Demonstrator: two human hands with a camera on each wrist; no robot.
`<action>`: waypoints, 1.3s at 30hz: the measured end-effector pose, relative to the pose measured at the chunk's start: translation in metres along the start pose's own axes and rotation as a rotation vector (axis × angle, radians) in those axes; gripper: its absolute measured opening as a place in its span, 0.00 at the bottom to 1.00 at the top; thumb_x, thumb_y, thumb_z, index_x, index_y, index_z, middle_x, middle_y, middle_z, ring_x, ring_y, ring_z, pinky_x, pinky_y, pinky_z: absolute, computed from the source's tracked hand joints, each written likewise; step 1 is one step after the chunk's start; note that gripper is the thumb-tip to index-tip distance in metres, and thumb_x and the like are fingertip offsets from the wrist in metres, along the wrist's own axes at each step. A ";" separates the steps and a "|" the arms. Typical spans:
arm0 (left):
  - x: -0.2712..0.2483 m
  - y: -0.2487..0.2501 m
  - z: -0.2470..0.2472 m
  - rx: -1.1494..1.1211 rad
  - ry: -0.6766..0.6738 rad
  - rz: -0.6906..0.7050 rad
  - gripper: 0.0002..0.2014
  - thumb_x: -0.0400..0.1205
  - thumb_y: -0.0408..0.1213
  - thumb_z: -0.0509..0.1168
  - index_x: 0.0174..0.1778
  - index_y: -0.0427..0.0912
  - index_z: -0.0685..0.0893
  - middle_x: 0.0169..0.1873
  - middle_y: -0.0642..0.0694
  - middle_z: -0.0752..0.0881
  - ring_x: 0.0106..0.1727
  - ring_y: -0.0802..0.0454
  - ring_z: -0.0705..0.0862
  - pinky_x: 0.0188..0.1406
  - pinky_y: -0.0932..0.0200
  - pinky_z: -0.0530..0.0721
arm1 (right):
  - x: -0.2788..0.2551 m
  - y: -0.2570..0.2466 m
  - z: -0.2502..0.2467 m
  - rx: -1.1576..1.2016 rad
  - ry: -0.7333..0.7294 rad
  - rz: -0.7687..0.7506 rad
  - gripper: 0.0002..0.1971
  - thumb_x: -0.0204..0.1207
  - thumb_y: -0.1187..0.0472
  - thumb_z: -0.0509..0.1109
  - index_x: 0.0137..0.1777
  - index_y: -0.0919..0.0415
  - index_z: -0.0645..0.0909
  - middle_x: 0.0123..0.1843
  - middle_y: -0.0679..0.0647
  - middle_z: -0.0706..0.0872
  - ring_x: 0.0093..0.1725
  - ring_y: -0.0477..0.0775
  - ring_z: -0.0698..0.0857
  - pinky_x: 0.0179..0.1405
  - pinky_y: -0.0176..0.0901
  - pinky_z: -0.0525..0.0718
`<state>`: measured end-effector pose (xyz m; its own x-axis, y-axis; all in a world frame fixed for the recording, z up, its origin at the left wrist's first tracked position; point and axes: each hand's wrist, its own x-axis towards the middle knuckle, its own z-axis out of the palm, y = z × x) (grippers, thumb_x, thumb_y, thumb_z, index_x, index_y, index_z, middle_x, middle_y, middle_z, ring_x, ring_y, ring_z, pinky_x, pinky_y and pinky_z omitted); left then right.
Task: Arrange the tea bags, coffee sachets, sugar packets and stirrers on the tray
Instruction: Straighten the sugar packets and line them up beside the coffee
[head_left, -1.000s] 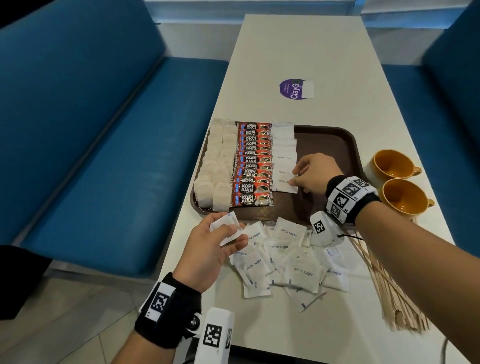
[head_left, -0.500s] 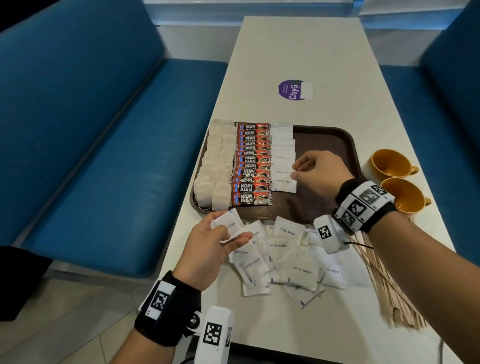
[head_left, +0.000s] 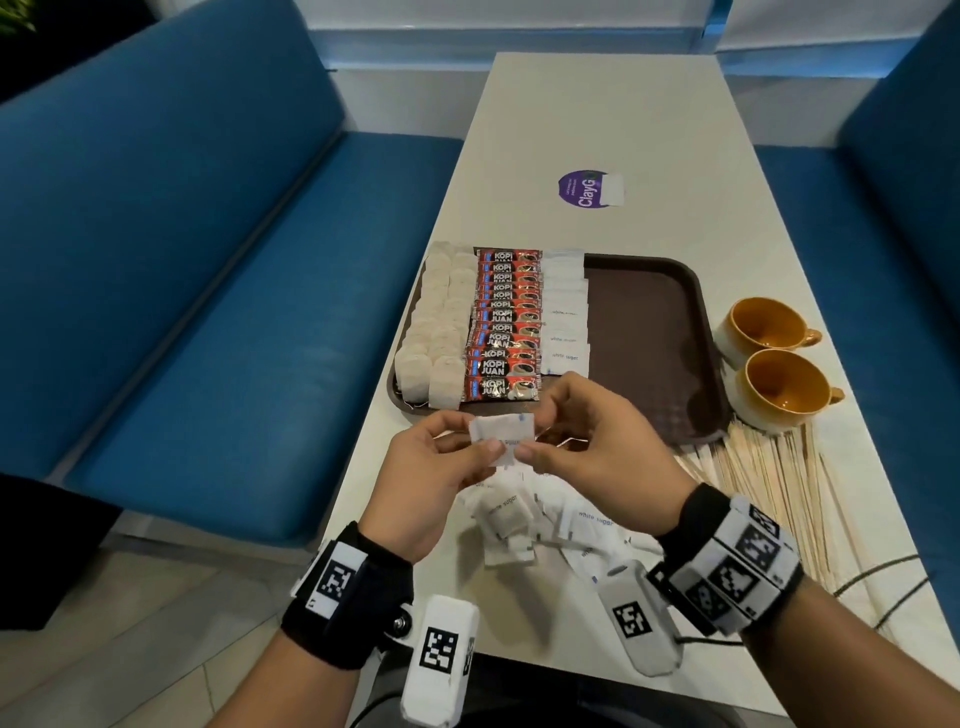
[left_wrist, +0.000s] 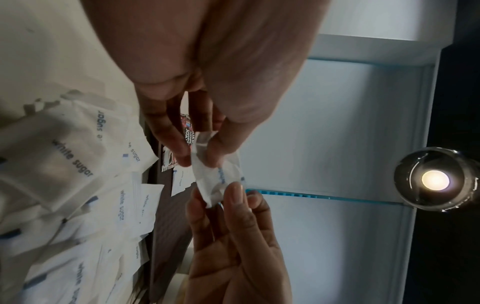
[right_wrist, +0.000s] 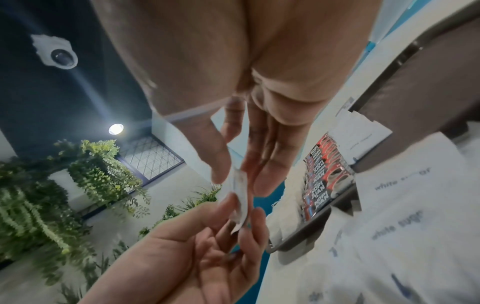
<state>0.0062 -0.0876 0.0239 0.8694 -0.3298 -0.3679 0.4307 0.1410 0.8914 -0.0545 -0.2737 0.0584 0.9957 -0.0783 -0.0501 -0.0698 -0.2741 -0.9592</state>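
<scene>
Hands hide part of the loose sugar packets (head_left: 550, 519).

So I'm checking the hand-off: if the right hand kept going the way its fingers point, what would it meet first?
Probably the left hand: the right hand points leftward across the sugar packet that both pinch, fingertips nearly meeting, though depth is unclear.

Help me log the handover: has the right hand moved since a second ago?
Yes. The right hand has come off the sugar row on the tray, back toward the person, and pinches the packet with the left hand.
</scene>
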 end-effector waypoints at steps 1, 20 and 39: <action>-0.001 0.000 0.000 0.004 -0.007 -0.003 0.16 0.74 0.28 0.81 0.54 0.34 0.86 0.51 0.29 0.92 0.47 0.37 0.87 0.49 0.48 0.85 | -0.002 0.000 0.001 0.045 0.020 0.008 0.15 0.73 0.68 0.83 0.48 0.64 0.77 0.44 0.63 0.88 0.40 0.66 0.88 0.46 0.62 0.91; -0.007 0.010 0.005 0.427 -0.341 0.069 0.23 0.70 0.34 0.65 0.62 0.41 0.88 0.45 0.44 0.89 0.40 0.52 0.79 0.34 0.63 0.76 | -0.004 -0.009 -0.018 -0.312 -0.038 -0.006 0.16 0.68 0.70 0.76 0.49 0.48 0.85 0.38 0.50 0.90 0.34 0.46 0.84 0.40 0.43 0.87; 0.013 0.003 0.013 0.039 -0.127 -0.030 0.12 0.82 0.23 0.70 0.61 0.25 0.86 0.55 0.32 0.92 0.49 0.40 0.92 0.52 0.51 0.93 | 0.003 0.017 -0.014 0.102 0.070 0.057 0.09 0.74 0.76 0.80 0.47 0.63 0.90 0.44 0.62 0.91 0.40 0.63 0.93 0.43 0.46 0.91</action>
<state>0.0156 -0.1039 0.0255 0.8173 -0.4496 -0.3603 0.4444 0.0939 0.8909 -0.0532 -0.2921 0.0457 0.9833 -0.1585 -0.0895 -0.1163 -0.1689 -0.9787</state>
